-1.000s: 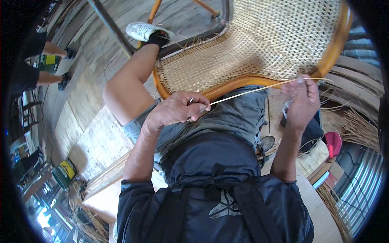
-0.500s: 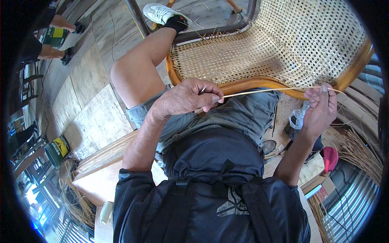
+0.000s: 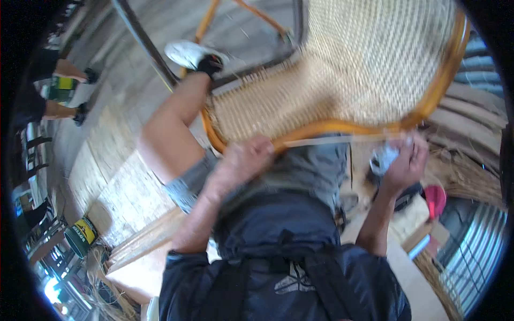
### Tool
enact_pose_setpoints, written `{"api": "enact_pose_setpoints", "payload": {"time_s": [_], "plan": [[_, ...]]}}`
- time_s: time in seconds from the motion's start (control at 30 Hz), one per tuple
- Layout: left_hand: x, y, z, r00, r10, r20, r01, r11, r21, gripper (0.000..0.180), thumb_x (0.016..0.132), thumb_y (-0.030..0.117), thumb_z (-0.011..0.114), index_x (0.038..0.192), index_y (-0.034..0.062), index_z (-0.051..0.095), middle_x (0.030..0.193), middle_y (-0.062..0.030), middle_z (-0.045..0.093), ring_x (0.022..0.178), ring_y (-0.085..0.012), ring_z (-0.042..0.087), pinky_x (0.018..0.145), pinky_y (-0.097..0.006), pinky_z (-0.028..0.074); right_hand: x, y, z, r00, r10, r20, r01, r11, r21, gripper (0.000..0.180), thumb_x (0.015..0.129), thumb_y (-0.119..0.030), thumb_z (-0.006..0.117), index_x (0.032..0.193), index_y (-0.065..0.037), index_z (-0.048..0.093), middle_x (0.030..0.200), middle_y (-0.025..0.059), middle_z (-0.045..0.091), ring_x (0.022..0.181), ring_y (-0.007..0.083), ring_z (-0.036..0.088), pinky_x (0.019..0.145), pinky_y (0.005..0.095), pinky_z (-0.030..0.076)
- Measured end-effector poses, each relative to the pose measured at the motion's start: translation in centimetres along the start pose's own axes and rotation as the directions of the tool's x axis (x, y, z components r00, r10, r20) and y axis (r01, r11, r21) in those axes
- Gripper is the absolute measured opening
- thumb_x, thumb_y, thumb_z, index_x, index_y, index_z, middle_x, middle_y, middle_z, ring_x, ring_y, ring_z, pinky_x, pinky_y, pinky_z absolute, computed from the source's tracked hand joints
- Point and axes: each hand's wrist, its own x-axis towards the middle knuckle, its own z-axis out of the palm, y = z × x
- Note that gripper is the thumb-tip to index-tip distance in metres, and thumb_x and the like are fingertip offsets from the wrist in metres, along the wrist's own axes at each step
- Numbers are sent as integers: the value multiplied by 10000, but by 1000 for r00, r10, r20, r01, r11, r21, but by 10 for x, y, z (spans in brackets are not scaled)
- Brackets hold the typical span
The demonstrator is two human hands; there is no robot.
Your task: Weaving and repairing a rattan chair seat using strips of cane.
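Note:
A thin pale cane strip (image 3: pixel 337 140) stretches nearly level between my two hands, in front of the woven cane chair. My left hand (image 3: pixel 247 159) is closed on its left end, close to the chair's orange-brown rattan rim (image 3: pixel 326 126). At the strip's other end, my right hand (image 3: pixel 408 160) pinches it between thumb and fingers, though motion smears both hands. Open-mesh cane covers the chair's seat (image 3: pixel 257 109) and its curved back (image 3: pixel 383 59). Short cane ends stick up along the seat's dark far bar. The chair leans against my lap.
Bundled cane strands (image 3: pixel 466 176) lie at the right, near a red cap-like item (image 3: pixel 435 199) and a clear plastic bag (image 3: pixel 383 158). A green-and-yellow bucket (image 3: pixel 80 237) stands at left on the plank floor. Another person's legs (image 3: pixel 67 109) show at the far left.
The view has shifted and blurred. My hands sit lower and a little further left in the picture, still holding the strip between them. A metal tip seen earlier at my left hand no longer shows.

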Motion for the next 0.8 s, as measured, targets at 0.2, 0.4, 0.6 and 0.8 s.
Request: {"api": "enact_pose_setpoints", "payload": {"time_s": [0.2, 0.4, 0.6, 0.8], "plan": [[8, -13, 79, 995, 64, 75, -88, 921, 379, 234, 876, 323, 485, 954, 145, 616, 761, -127, 654, 633, -325, 637, 536, -441, 515, -33, 43, -29, 649, 636, 419, -480, 768, -423, 267, 917, -199, 497, 750, -9, 584, 547, 39, 515, 509, 113, 497, 491, 280, 412], [8, 29, 64, 972, 227, 69, -236, 950, 206, 182, 866, 270, 536, 959, 125, 594, 848, -122, 644, 759, -308, 637, 614, -416, 511, -53, -20, 35, 506, -289, 813, 336, 934, 123, 99, 780, -75, 578, 854, -18, 608, 735, 136, 625, 662, 260, 621, 584, 303, 472], [24, 31, 20, 984, 97, -146, -70, 982, 175, 195, 853, 272, 586, 887, 81, 606, 801, -138, 631, 741, -317, 629, 623, -400, 499, -63, -26, 72, 434, 114, 893, -144, 988, -56, 157, 857, -140, 563, 956, -24, 600, 827, 165, 634, 771, 313, 637, 679, 340, 494], [30, 9, 23, 961, -60, -270, 20, 989, -148, 225, 857, 266, 609, 891, 44, 607, 818, -139, 645, 746, -313, 640, 612, -384, 496, -88, -15, 97, 497, 110, 861, -276, 960, 36, 140, 866, -94, 550, 956, 6, 588, 750, 105, 631, 694, 178, 625, 618, 279, 477]]}}
